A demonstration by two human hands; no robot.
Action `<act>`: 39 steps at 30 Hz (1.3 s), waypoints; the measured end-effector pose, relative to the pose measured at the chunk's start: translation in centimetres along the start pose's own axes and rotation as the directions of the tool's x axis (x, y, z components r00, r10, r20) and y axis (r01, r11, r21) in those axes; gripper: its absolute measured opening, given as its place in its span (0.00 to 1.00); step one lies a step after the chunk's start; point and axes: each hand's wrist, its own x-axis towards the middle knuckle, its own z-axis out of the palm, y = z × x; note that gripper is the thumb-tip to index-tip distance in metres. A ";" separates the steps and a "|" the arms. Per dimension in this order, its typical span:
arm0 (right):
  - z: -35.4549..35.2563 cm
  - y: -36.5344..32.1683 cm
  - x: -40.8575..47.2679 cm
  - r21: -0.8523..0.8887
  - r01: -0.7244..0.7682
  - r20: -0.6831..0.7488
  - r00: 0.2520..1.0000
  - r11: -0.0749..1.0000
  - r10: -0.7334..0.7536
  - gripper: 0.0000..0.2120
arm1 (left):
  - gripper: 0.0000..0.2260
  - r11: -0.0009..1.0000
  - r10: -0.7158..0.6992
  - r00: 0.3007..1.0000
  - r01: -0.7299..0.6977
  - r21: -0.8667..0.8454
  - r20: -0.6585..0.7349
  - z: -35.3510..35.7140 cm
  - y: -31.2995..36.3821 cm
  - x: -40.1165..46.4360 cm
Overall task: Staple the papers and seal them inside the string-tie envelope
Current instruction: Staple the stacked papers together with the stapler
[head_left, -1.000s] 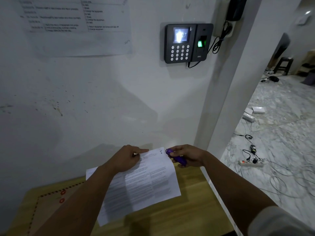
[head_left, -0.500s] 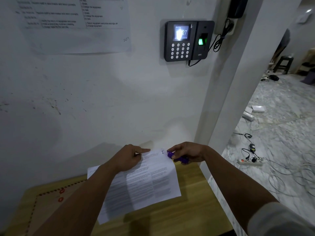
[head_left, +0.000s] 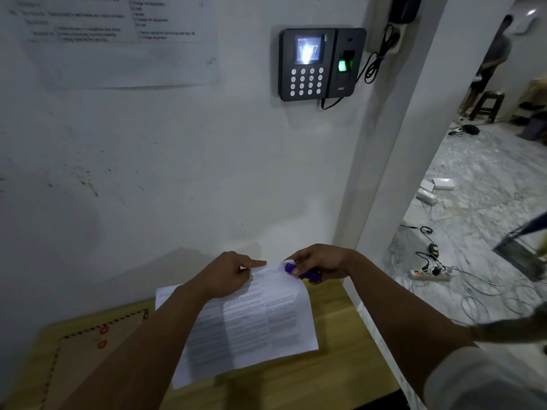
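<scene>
The papers [head_left: 251,318] lie on a light wooden desk [head_left: 340,365] that stands against a white wall, and everything else here is placed from them. They are white printed sheets, covered in small dark text set in blocks and columns; the text is too small to read. The stack is turned askew on the desk, with a second sheet showing at its near left edge. Its far right corner is lifted off the desk and curls up.

At that raised corner is the stapler [head_left: 302,272], small and bright purple, its nose set over the paper's edge. The right hand [head_left: 321,261] grips it, fingers curled over the top and thumb on the side nearest the sheet. The left hand [head_left: 228,273] rests on the far edge of the papers, just left of the stapler; its index finger is stretched out flat, pointing at the corner, the other fingers tucked under.

To the near left of the papers, touching the desk's left part, lies the brown envelope [head_left: 85,359], flat, with a dark dashed border and two red round closure discs. Whether a string is wound on them cannot be told.

On the wall well above the papers hangs a black keypad terminal [head_left: 321,63] with a lit screen.
</scene>
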 end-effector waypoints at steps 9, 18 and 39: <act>0.3 -0.2 -0.5 -0.088 0.020 -0.010 1.000 0.996 -0.021 0.22 | 0.20 1.000 0.019 1.000 -0.019 0.005 0.021 0.4 0.0 0.1; 0.7 -0.3 -0.2 -0.156 0.007 -0.044 0.999 0.988 -0.014 0.22 | 0.20 0.999 0.033 0.999 -0.033 0.002 0.028 0.8 -0.3 0.1; 1.2 4.1 4.4 -0.168 -0.068 -0.083 0.995 0.984 0.054 0.15 | 0.21 0.994 -0.083 0.993 0.089 -0.065 0.086 5.7 -5.5 1.2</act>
